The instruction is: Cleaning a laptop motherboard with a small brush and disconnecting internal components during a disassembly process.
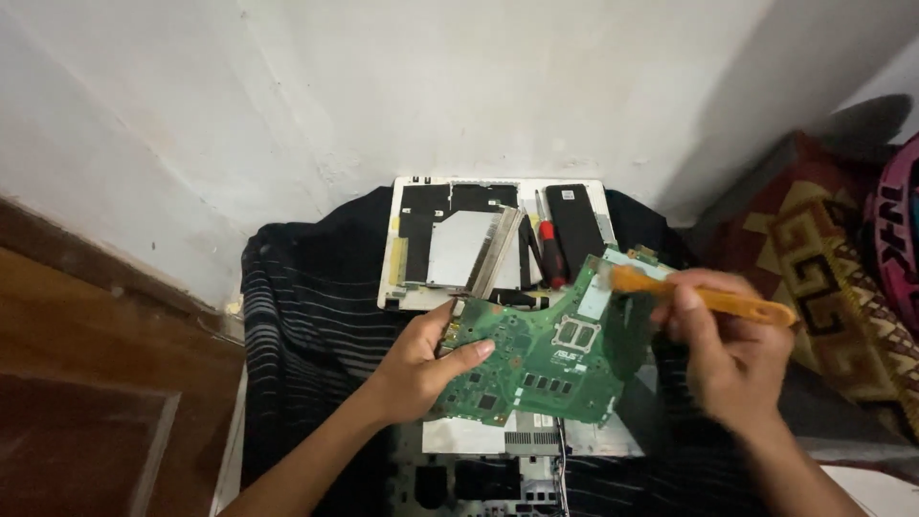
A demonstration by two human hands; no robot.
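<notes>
Both bare forearms came up from the lower edge of the view and angled inward. The left hand [421, 369] lay palm-up, thumb stretched across the top and fingers [442, 316] curled underneath in a grip. The right hand [718, 349] was raised a little higher, its back toward the camera, fingers apparently closed in a pinch, though motion blur smeared them.

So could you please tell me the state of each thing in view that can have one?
Circuit board: bare, out of its case, held tilted above the cloth.
Left hand: gripping the board's left edge.
Right hand: closed on the brush handle.
Brush: orange, its bristle end on the board's upper right.
Laptop shell: open, insides exposed, flat by the wall.
Screwdriver: lying on the shell, unused.
Black cloth: spread out underneath.
</notes>
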